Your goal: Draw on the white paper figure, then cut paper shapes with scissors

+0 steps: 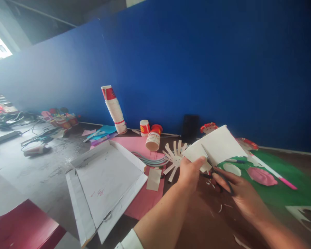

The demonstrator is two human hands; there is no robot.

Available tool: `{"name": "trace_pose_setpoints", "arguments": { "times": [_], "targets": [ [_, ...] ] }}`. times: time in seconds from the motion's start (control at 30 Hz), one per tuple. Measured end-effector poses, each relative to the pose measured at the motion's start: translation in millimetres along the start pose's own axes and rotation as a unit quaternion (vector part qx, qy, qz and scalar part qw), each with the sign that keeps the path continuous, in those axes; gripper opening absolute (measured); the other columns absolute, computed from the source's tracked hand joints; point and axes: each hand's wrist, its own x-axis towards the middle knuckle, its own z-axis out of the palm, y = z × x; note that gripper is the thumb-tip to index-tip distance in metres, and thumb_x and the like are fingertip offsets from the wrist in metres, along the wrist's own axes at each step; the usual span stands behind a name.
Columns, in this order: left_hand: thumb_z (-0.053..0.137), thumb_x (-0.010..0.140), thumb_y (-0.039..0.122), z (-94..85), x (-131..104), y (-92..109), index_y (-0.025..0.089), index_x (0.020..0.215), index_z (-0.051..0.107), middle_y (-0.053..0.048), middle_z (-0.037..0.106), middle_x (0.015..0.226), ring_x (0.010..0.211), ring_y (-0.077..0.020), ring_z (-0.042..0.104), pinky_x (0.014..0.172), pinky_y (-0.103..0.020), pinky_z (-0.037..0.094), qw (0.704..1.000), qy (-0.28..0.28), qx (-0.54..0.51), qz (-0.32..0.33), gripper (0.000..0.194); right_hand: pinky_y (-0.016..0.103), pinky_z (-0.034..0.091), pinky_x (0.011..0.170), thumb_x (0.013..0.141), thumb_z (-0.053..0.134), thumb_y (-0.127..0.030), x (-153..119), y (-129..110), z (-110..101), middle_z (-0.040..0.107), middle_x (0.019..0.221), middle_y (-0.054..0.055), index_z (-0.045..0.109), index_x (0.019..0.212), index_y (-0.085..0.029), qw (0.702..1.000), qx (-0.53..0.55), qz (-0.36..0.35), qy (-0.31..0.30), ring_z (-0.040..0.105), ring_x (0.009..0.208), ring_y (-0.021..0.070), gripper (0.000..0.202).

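Note:
My left hand (191, 172) pinches the lower left edge of a white sheet of card (220, 145), thumb on top. In my right hand (232, 188) is a pair of black-handled scissors (226, 180), fingers through the loops. Their blades reach into the card, beside a slit that runs up from its lower edge. Just left of the card lies a paper cup cut into a fan of strips (176, 159). Under my hands, small white paper scraps (220, 208) are scattered on the dark table.
A white box lid (111, 183) lies left of my arm on pink paper (134, 204). Behind it rises a leaning stack of paper cups (115, 110), near more red and white cups (152, 140). Green paper (277, 166) with a pink-capped marker (274, 172) spreads right. A blue partition (197, 69) stands behind.

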Motion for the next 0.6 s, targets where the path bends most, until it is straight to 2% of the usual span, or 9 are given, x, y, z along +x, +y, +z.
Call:
{"name": "trace_pose_setpoints", "arguments": {
  "times": [0.13, 0.33, 0.47, 0.6],
  "targets": [
    [0.090, 0.064, 0.034, 1.4, -0.9, 2.5, 0.012, 0.104, 0.075, -0.008, 0.077, 0.089, 0.073, -0.0182, 0.066, 0.073, -0.031, 0.052, 1.000, 0.002, 0.001, -0.006, 0.049, 0.034, 0.055, 0.053, 0.065, 0.079, -0.070, 3.1, 3.3, -3.0, 0.076, 0.071, 0.005, 0.086, 0.092, -0.029, 1.000, -0.004, 0.007, 0.003, 0.069, 0.067, 0.0274, 0.050],
    [0.090, 0.061, 0.034, 4.3, -3.2, 8.3, 0.011, 0.105, 0.076, -0.008, 0.077, 0.086, 0.070, -0.0184, 0.066, 0.071, -0.031, 0.052, 1.000, 0.004, 0.002, -0.019, 0.051, 0.037, 0.057, 0.061, 0.067, 0.075, -0.074, 7.9, 3.3, -10.0, 0.078, 0.070, 0.005, 0.088, 0.089, -0.029, 0.998, -0.054, -0.039, -0.004, 0.074, 0.075, 0.0321, 0.052],
    [0.090, 0.061, 0.033, 3.7, -3.1, 8.1, 0.012, 0.103, 0.076, -0.009, 0.077, 0.090, 0.073, -0.0195, 0.067, 0.074, -0.032, 0.052, 1.000, 0.003, 0.003, -0.016, 0.049, 0.040, 0.059, 0.075, 0.068, 0.075, -0.072, 7.0, -1.0, -11.6, 0.085, 0.086, 0.004, 0.089, 0.087, -0.030, 0.995, -0.069, -0.071, -0.003, 0.077, 0.090, 0.0366, 0.048],
    [0.090, 0.063, 0.034, 1.5, -1.4, 5.4, 0.012, 0.098, 0.076, -0.009, 0.077, 0.090, 0.074, -0.0187, 0.066, 0.074, -0.032, 0.052, 1.000, -0.001, -0.003, -0.015, 0.044, 0.039, 0.058, 0.072, 0.066, 0.075, -0.072, 6.9, -2.6, -11.1, 0.083, 0.080, 0.004, 0.089, 0.086, -0.030, 0.995, -0.075, -0.062, 0.000, 0.076, 0.090, 0.0368, 0.048]
  ]
}}
